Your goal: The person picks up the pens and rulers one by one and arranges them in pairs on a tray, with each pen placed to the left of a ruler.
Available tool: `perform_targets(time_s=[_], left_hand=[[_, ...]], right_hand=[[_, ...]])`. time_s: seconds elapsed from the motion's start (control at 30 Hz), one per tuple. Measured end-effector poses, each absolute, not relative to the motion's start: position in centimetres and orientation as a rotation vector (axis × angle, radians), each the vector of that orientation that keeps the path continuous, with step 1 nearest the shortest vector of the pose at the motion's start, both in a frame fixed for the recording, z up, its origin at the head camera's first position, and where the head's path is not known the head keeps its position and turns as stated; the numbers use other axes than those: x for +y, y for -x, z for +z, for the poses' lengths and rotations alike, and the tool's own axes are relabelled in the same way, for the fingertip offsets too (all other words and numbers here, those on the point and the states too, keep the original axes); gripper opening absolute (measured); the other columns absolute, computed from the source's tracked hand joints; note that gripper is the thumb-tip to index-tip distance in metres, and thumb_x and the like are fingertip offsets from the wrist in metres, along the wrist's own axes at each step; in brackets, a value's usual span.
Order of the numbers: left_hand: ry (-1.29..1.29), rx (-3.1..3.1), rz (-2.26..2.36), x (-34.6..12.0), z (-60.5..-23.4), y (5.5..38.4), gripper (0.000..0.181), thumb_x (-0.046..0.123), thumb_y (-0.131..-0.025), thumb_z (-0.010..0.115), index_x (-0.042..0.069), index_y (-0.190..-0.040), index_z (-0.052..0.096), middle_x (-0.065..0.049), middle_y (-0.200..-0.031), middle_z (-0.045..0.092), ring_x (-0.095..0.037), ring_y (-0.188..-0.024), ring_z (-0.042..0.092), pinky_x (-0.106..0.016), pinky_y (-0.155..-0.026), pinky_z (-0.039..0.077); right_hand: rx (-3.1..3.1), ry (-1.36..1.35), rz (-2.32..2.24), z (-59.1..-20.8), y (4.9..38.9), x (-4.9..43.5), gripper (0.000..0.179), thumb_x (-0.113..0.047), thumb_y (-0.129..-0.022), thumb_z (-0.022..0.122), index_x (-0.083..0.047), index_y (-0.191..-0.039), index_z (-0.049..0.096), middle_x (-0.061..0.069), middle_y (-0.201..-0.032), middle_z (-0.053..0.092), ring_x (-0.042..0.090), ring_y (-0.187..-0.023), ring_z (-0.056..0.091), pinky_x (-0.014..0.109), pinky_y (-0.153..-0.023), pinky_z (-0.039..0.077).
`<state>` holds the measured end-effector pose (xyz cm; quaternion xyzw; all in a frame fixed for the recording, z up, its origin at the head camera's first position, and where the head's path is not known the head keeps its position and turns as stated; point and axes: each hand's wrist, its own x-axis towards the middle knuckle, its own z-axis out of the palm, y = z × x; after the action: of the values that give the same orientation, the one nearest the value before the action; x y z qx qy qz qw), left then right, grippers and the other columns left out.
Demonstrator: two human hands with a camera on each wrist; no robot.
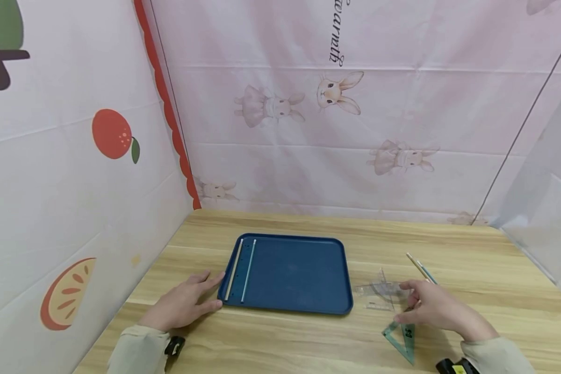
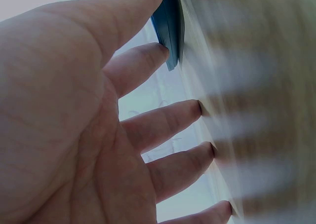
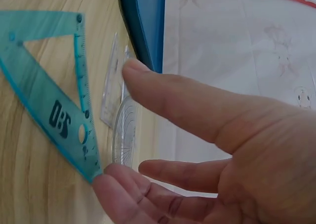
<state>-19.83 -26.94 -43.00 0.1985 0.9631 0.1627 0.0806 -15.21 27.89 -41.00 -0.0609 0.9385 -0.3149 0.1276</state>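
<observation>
My left hand [image 1: 183, 304] rests at the left edge of a dark blue tray [image 1: 299, 275], its spread fingers touching the rim and tabletop. Inside the tray, along its left side, lie a pale yellow pencil [image 1: 234, 270] and a light blue pencil [image 1: 249, 271]. My right hand [image 1: 437, 309] is over the table right of the tray, thumb and forefinger apart. A green set square [image 3: 59, 110] reaches its pointed corner to the tips of the lower fingers. Close by lie a clear protractor [image 3: 127, 130] and a clear straight-edged piece [image 3: 109, 83], overlapping in the head view.
Beyond my right hand, two thin pencils [image 1: 419, 267] lie side by side, partly hidden by it. The wood-patterned table [image 1: 280, 337] meets printed cloth walls [image 1: 285, 171] at the back and both sides.
</observation>
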Motion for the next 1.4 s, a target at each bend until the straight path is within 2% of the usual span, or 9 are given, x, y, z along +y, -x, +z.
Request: perform_targets(time_s=[0.13,0.33,0.6,1.1,1.2,1.3,1.4], left_hand=[[-0.584,2.881,0.478,-26.9,-43.0,19.8,0.076,0.053,-0.102,0.069,0.02,-0.166,0.044,-0.032,-0.167,0.04,-0.058,-0.148,0.046,-0.075,-0.112,0.044],[-0.588,2.89,0.475,-26.9,-43.0,19.9,0.076,0.052,-0.102,0.069,0.019,-0.166,0.044,-0.033,-0.166,0.041,-0.058,-0.147,0.047,-0.075,-0.112,0.045],[-0.602,2.905,0.463,-27.0,-43.2,20.0,0.077,0.054,-0.102,0.069,0.019,-0.166,0.044,-0.033,-0.166,0.042,-0.057,-0.147,0.048,-0.074,-0.112,0.045],[-0.611,2.905,0.473,-26.9,-43.0,19.9,0.076,0.053,-0.102,0.069,0.019,-0.165,0.045,-0.033,-0.165,0.042,-0.057,-0.146,0.048,-0.074,-0.111,0.046],[-0.615,2.908,0.466,-26.9,-43.0,19.9,0.076,0.053,-0.102,0.069,0.018,-0.165,0.045,-0.033,-0.165,0.042,-0.057,-0.145,0.049,-0.074,-0.11,0.047],[-0.614,2.907,0.464,-26.9,-43.0,19.9,0.076,0.053,-0.102,0.07,0.018,-0.165,0.045,-0.033,-0.165,0.043,-0.057,-0.145,0.049,-0.073,-0.11,0.047],[-0.611,2.904,0.466,-26.9,-43.0,20.0,0.076,0.052,-0.102,0.07,0.018,-0.165,0.045,-0.033,-0.164,0.043,-0.057,-0.145,0.049,-0.073,-0.11,0.047]], right_hand=[[2.748,0.156,-0.848,-41.4,15.2,28.1,0.093,-0.03,-0.081,0.096,0.018,-0.146,0.05,0.008,-0.1,0.064,0.02,-0.088,0.056,0.031,-0.071,0.049],[2.784,0.162,-0.792,-41.7,15.3,28.2,0.092,-0.027,-0.076,0.1,0.017,-0.143,0.054,0.01,-0.103,0.064,0.021,-0.093,0.059,0.038,-0.078,0.054],[2.8,0.149,-0.78,-41.8,15.3,28.0,0.092,-0.018,-0.073,0.101,0.017,-0.143,0.053,0.011,-0.102,0.066,0.02,-0.088,0.059,0.037,-0.075,0.055],[2.823,0.126,-0.756,-42.0,15.7,28.4,0.08,-0.023,-0.082,0.096,0.013,-0.141,0.058,0.011,-0.102,0.064,0.021,-0.094,0.063,0.044,-0.08,0.058],[2.806,0.092,-0.775,-41.8,15.5,28.4,0.079,-0.025,-0.083,0.095,0.013,-0.141,0.058,0.009,-0.094,0.064,0.019,-0.084,0.06,0.038,-0.072,0.055],[2.8,0.075,-0.798,-41.6,15.3,28.4,0.072,-0.023,-0.083,0.095,0.013,-0.136,0.06,0.007,-0.087,0.061,0.018,-0.075,0.053,0.031,-0.064,0.046],[2.808,0.073,-0.802,-41.4,15.1,28.4,0.067,-0.023,-0.082,0.095,0.012,-0.129,0.063,0.005,-0.082,0.059,0.018,-0.072,0.05,0.029,-0.061,0.041]])
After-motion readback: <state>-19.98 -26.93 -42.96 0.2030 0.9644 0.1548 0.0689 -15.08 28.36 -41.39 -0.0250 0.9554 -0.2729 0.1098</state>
